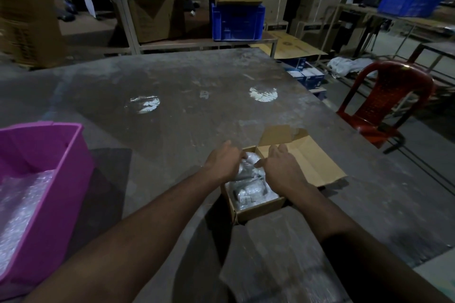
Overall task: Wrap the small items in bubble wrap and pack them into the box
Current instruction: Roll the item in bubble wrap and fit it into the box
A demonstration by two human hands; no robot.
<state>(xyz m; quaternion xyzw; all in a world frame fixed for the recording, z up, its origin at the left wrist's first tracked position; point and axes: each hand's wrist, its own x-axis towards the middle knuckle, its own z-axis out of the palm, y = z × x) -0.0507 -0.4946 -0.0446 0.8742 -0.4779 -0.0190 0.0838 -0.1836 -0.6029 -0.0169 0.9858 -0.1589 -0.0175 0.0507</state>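
A small open cardboard box (261, 210) sits on the grey table, its flaps (312, 162) folded out to the right and back. Inside lie bubble-wrapped items (248, 192). My left hand (222, 161) reaches over the box's left rim, its fingers on the far wrapped bundle. My right hand (283, 170) lies over the right side of the box, thumb touching the same bundle, fingers fairly straight. Whether either hand grips the bundle is hidden by the hands themselves.
A pink plastic bin (56, 179) with bubble wrap (22, 206) inside stands at the left table edge. A red plastic chair (384, 103) is off the table's right side. Blue crates (237, 21) and stacked cartons fill the shelves behind.
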